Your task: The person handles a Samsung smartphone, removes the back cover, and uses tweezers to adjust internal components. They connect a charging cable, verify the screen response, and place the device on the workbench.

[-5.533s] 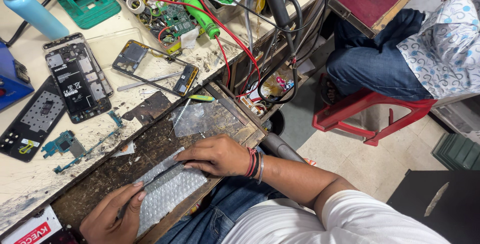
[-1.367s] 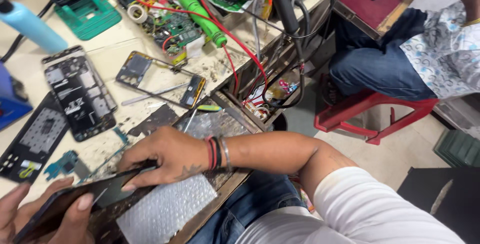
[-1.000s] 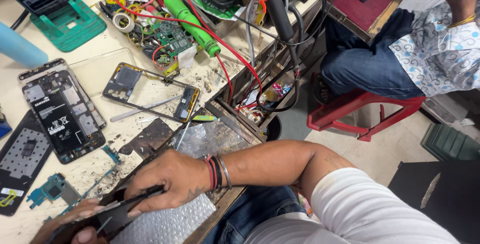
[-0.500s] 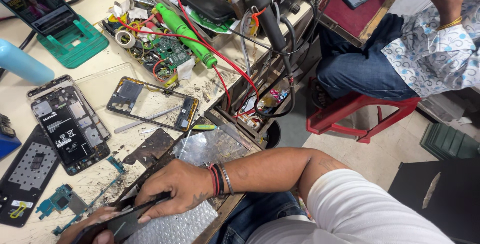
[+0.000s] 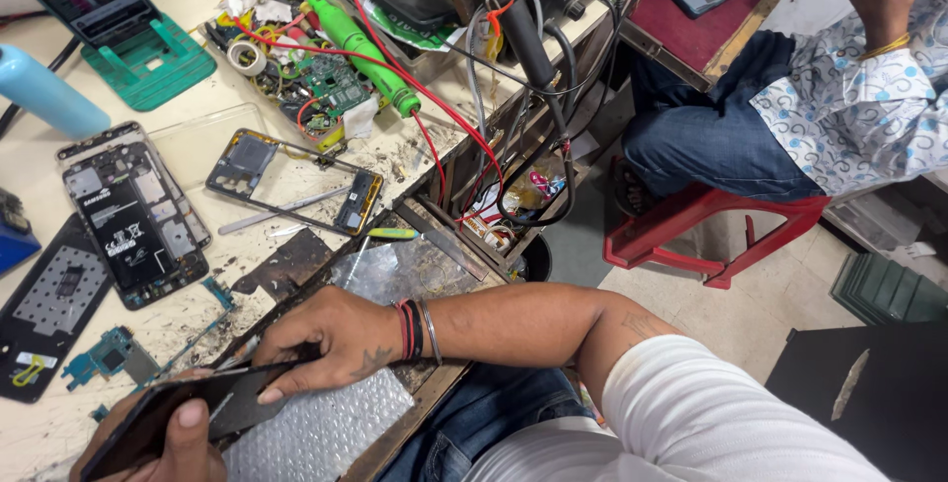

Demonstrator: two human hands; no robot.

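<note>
Left hand point(image 5: 163, 442) grips the dark phone panel point(image 5: 188, 413) tilted above the bubble wrap point(image 5: 326, 428) in the open drawer, w/ right hand point(image 5: 331, 339) pinching its upper edge, prob. to steady it for prying.

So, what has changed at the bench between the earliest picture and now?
The left hand and right hand left the bubble wrap they pressed on and took up a dark phone panel, both now holding it above the drawer. The opened phone, the phone frame and the green tool stayed in place on the bench.
</note>
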